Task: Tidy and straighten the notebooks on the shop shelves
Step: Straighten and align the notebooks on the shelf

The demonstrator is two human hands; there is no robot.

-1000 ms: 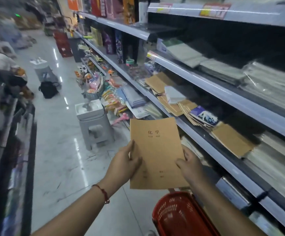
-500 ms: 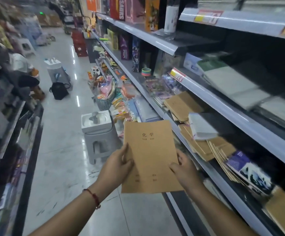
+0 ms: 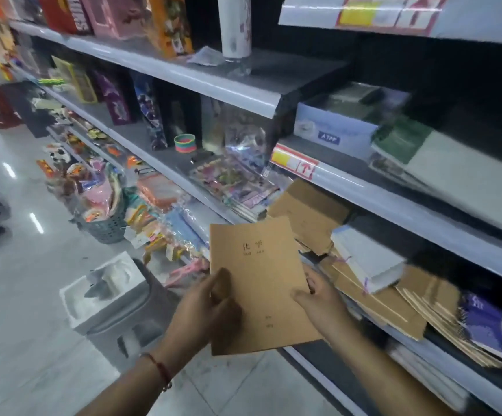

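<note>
**Notebook held in both hands before the shelves**

Notebook (image 3: 261, 283), brown-covered and upright, was held out in the aisle just in front of the shelf edge (image 3: 393, 205). The left hand (image 3: 210, 307) gripped its left edge, thumb over the cover; the right hand (image 3: 321, 298) pinched its right edge. Behind it on the shelf lay a loose heap of brown notebooks (image 3: 375, 301) with a white pack (image 3: 366, 259) on top. A grey stool (image 3: 108, 295) stood on the floor at left.

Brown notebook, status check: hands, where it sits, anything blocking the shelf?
Left hand and right hand both grip the brown notebook. Held off the shelf, cover up. White book bundle lies atop the kraft notebooks.
</note>
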